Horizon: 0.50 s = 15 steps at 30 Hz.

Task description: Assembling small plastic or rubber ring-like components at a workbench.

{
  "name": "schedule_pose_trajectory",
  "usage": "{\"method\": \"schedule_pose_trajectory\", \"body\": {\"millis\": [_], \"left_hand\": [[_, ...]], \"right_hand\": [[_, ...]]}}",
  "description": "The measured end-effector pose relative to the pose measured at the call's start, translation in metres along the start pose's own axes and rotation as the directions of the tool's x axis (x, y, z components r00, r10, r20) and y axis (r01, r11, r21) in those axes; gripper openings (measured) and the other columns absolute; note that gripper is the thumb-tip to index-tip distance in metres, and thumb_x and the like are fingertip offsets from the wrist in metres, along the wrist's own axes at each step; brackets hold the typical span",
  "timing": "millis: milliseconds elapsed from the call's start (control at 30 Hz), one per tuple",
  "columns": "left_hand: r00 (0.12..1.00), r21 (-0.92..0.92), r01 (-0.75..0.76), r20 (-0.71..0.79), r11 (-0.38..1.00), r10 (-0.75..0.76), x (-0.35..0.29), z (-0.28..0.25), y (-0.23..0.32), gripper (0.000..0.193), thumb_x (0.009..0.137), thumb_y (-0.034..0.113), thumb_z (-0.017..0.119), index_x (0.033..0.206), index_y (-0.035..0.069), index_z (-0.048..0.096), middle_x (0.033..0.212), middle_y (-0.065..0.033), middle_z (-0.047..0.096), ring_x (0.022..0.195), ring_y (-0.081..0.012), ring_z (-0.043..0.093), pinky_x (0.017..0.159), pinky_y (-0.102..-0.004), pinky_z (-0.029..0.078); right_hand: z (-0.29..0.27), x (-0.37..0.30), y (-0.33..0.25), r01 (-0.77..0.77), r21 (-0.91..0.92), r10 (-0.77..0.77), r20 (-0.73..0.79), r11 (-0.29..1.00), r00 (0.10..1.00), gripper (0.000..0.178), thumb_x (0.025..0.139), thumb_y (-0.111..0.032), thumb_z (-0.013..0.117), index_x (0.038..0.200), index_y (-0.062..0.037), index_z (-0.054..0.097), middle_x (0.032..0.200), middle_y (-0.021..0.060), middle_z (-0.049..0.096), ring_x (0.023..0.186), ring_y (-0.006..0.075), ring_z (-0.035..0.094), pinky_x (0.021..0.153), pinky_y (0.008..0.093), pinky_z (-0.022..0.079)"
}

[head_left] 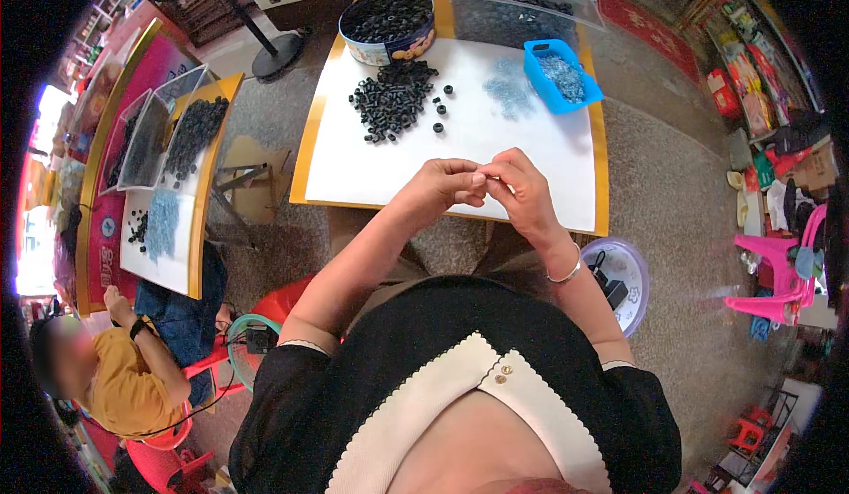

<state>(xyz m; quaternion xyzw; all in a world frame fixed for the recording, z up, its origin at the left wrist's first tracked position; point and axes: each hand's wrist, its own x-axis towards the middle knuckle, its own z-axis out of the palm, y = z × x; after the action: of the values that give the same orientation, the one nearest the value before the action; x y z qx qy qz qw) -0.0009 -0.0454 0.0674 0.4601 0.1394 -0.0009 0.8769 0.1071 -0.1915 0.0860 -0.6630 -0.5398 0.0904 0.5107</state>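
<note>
My left hand (pixel 447 184) and my right hand (pixel 523 195) meet fingertip to fingertip just above the near part of the white tabletop (pixel 371 171). Both are pinched closed; whatever lies between the fingers is too small or hidden to make out. Beyond my left hand is a heap of small black cylindrical parts (pixel 389 103), with several loose black pieces (pixel 440 109) beside it. Farther right, small pale translucent pieces (pixel 508 89) are spread on the white surface. More of them fill a blue plastic basket (pixel 538 62) at the right edge.
At the table's back stand a round tin (pixel 380 53) and a clear plastic box (pixel 531 21), both holding black parts. A purple-rimmed basin (pixel 638 295) sits on the floor to the right. On the left, a co-worker (pixel 133 388) sits by a similar table (pixel 168 268). Pink stools (pixel 769 268) stand far right.
</note>
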Motion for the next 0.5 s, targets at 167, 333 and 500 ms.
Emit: {"method": "schedule_pose_trajectory", "body": {"millis": [167, 333, 500], "left_hand": [[0.993, -0.133, 0.07, 0.098, 0.989, -0.057, 0.004, -0.009, -0.009, 0.032, 0.087, 0.018, 0.062, 0.108, -0.006, 0.059, 0.089, -0.0079, 0.063, 0.075, -0.0138, 0.061, 0.072, -0.0225, 0.052], [0.994, -0.173, 0.025, 0.11, 0.985, -0.006, 0.005, -0.01, -0.011, 0.03, 0.09, 0.019, 0.059, 0.108, -0.006, 0.059, 0.086, -0.0057, 0.063, 0.071, -0.0117, 0.059, 0.068, -0.0215, 0.051], [0.997, -0.155, -0.068, 0.019, 0.986, 0.072, 0.005, 0.002, -0.011, 0.028, 0.092, 0.018, 0.055, 0.107, -0.005, 0.06, 0.08, -0.0029, 0.059, 0.066, -0.0099, 0.052, 0.061, -0.0211, 0.045]], "right_hand": [[-0.006, 0.0, 0.003, -0.077, 0.137, 0.067, 0.072, 0.988, 0.995, 0.012, 0.081, -0.008, 0.066, 0.092, -0.0028, 0.064, 0.088, 0.0028, 0.051, 0.074, 0.011, 0.05, 0.066, 0.0226, 0.043], [-0.006, 0.0, 0.004, -0.132, 0.238, 0.122, 0.058, 0.962, 0.991, 0.017, 0.082, -0.014, 0.066, 0.096, -0.0038, 0.062, 0.09, 0.0029, 0.051, 0.076, 0.0112, 0.05, 0.072, 0.0244, 0.042], [0.007, -0.004, 0.002, -0.099, 0.16, 0.111, -0.067, 0.982, 0.992, 0.018, 0.084, -0.012, 0.062, 0.099, -0.0029, 0.06, 0.095, 0.0052, 0.049, 0.079, 0.0119, 0.051, 0.074, 0.025, 0.042]]}}
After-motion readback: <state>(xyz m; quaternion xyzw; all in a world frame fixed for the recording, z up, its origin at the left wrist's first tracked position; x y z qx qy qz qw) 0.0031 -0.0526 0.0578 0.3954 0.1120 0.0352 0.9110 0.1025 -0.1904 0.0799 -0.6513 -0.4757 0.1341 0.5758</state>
